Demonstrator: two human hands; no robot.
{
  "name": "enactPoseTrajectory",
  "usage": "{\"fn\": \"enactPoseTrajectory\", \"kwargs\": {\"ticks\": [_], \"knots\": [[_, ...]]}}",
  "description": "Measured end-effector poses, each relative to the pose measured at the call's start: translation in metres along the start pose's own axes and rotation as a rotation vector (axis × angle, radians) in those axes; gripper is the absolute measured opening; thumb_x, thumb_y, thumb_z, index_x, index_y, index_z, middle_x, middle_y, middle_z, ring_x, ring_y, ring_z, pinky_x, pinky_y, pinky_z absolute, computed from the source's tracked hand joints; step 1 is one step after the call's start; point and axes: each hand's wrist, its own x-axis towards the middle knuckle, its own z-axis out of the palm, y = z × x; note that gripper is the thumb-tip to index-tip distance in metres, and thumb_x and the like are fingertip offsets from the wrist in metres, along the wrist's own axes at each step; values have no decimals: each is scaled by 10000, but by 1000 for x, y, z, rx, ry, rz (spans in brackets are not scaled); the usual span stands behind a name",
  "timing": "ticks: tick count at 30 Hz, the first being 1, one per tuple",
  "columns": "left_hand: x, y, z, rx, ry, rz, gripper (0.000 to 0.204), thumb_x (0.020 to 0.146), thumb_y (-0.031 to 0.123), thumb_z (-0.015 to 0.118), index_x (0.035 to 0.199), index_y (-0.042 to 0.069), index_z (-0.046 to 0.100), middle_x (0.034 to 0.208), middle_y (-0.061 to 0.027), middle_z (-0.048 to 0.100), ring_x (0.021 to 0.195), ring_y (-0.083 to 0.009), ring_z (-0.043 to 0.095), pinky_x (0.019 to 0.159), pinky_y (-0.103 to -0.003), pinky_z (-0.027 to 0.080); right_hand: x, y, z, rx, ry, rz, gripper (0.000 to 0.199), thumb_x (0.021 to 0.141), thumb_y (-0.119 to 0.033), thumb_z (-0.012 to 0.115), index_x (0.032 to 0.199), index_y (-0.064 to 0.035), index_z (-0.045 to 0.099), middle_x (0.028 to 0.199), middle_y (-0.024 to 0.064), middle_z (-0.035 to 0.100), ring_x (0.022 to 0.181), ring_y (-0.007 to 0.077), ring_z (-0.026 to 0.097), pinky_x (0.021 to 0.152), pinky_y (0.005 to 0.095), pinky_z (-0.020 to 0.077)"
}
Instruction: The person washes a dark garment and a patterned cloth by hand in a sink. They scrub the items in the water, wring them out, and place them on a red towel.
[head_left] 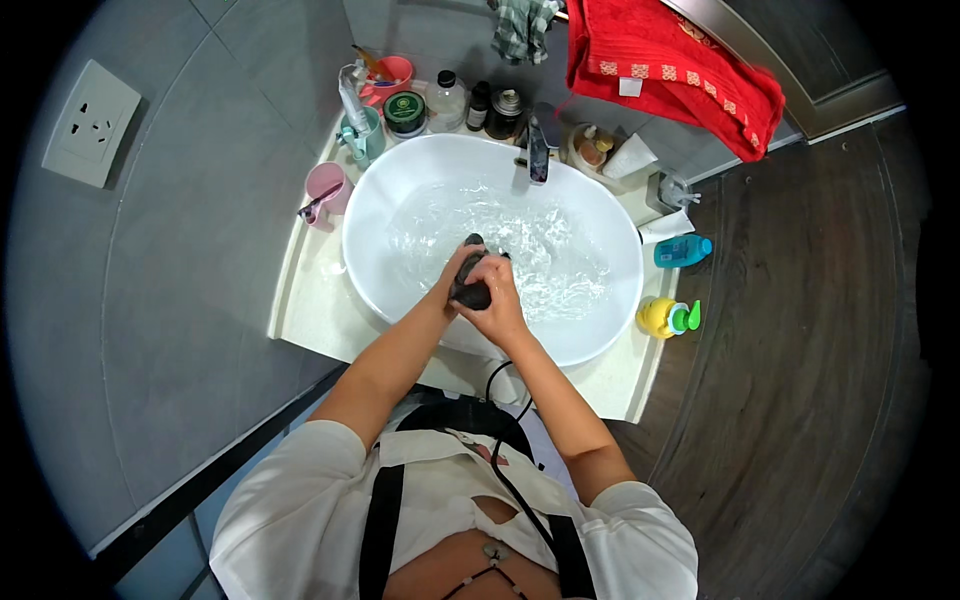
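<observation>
A small dark grey cloth (470, 294), bunched up and wet-looking, is held over the near part of a white oval washbasin (626, 265). My left hand (449, 280) grips it from the left side. From the right, my right hand (502, 304) closes on the same cloth, its fingers curled over the top. The two hands press together, so much of the cloth is hidden. Rippling clear water (555, 262) fills the basin below them. At the far rim stands a dark faucet (539, 160); whether it is running cannot be made out.
Cups, jars and bottles crowd the counter's back left, including a pink cup (327, 187) and a green-lidded jar (405, 113). To the right stand a blue bottle (680, 251) and a yellow pump bottle (662, 317). A red towel (665, 75) hangs behind.
</observation>
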Motion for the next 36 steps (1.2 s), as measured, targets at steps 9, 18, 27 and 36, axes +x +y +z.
{"fn": "enactPoseTrajectory", "kwargs": {"ticks": [9, 18, 27, 36], "knots": [[-6, -19, 41, 180, 485, 145, 156, 743, 183, 525, 805, 40, 514, 733, -76, 530, 726, -197, 549, 662, -308, 449, 14, 84, 10, -300, 349, 468, 244, 790, -246, 548, 749, -19, 470, 678, 183, 538, 623, 347, 522, 577, 383, 407], [-18, 27, 3, 430, 348, 380, 356, 769, 300, 550, 1077, 172, 429, 1082, -25, 416, 1052, -209, 380, 818, -478, 371, -27, 181, -20, 19, 388, 497, 352, 770, -129, 558, 1110, -59, 495, 1017, 143, 519, 972, 243, 481, 849, 310, 371], [-7, 25, -29, 367, 531, 300, 524, 753, 367, 570, 1186, 163, 356, 1219, -43, 321, 1128, -232, 296, 935, -474, 243, -52, 136, -6, -537, -385, 488, 566, 596, -151, 694, 1108, -115, 456, 1097, 191, 423, 912, 355, 517, 764, 401, 443], [-11, 14, -1, 352, 317, 115, 391, 794, 436, 495, 1087, 178, 468, 1131, -60, 462, 1084, -208, 412, 887, -437, 334, 47, 37, -41, -660, -588, 160, 341, 595, -199, 641, 896, -84, 528, 743, 144, 589, 719, 312, 579, 629, 399, 464]]}}
